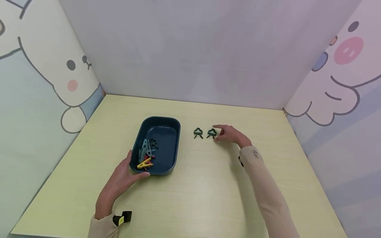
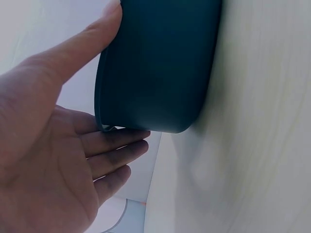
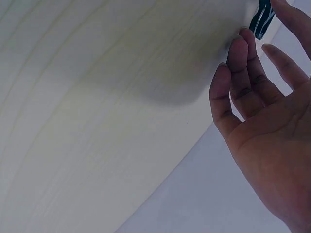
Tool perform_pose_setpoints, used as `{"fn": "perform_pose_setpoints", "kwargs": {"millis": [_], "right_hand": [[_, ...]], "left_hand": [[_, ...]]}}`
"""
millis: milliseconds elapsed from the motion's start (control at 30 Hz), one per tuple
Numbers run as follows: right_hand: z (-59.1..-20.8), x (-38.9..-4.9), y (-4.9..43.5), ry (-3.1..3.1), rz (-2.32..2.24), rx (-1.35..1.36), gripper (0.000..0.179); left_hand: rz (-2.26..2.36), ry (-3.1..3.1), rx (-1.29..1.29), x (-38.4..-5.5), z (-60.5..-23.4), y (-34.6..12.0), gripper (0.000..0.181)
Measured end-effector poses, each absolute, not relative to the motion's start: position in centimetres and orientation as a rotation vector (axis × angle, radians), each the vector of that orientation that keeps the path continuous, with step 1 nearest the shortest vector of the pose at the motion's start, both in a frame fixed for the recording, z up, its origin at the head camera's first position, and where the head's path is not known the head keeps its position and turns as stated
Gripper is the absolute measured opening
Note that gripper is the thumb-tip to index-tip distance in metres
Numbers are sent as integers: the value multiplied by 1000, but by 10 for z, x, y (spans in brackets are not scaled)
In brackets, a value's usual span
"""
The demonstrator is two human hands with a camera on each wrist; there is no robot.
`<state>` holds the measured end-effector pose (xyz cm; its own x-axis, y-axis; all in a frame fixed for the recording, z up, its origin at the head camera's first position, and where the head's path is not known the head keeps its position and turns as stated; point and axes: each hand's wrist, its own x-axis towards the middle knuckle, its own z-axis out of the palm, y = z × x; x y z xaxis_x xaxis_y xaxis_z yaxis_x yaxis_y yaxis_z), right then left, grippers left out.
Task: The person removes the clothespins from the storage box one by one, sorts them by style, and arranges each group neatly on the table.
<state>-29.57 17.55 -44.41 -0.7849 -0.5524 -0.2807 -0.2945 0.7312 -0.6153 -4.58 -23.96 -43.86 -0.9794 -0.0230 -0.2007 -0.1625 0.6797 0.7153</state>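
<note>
A dark blue rectangular bin (image 1: 162,132) stands left of the table's middle. At its near left corner, my left hand (image 1: 120,177) touches the outside with straight fingers and thumb; the left wrist view shows the bin wall (image 2: 155,63) beside the thumb. Inside lie a yellow clothespin (image 1: 145,163), grey-blue clothespins (image 1: 145,148), a red clip (image 1: 152,157) and a dark green clip (image 1: 153,143). To the bin's right are two small dark green clips, a left one (image 1: 198,133) and a right one (image 1: 212,133). My right hand (image 1: 230,135) has thumb and forefinger spread around the right clip, apparently without gripping it.
The pale wood-patterned table (image 1: 190,198) meets a plain pale back wall (image 1: 193,49). Side walls with cartoon animals stand at the left (image 1: 35,132) and right (image 1: 342,158). A black strap (image 1: 126,216) shows at the left cuff.
</note>
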Motion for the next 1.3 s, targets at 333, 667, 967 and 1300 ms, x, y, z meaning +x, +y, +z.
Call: {"fn": "perform_pose_setpoints", "kwargs": {"millis": [333, 667, 967, 1300], "right_hand": [[-430, -295, 145, 2499, -872, -753, 70], [-419, -288, 90, 2496, -951, -927, 63], [-413, -275, 48, 2465, -993, -1038, 59], [-411, -268, 8, 2400, -921, -1196, 64]], "left_hand": [[1193, 2726, -141, -46, -438, -240, 124], [1187, 2716, -143, -47, -438, -239, 124], [1186, 2712, -146, -46, -440, -241, 124], [1185, 2709, -159, -47, -439, -240, 124]]}}
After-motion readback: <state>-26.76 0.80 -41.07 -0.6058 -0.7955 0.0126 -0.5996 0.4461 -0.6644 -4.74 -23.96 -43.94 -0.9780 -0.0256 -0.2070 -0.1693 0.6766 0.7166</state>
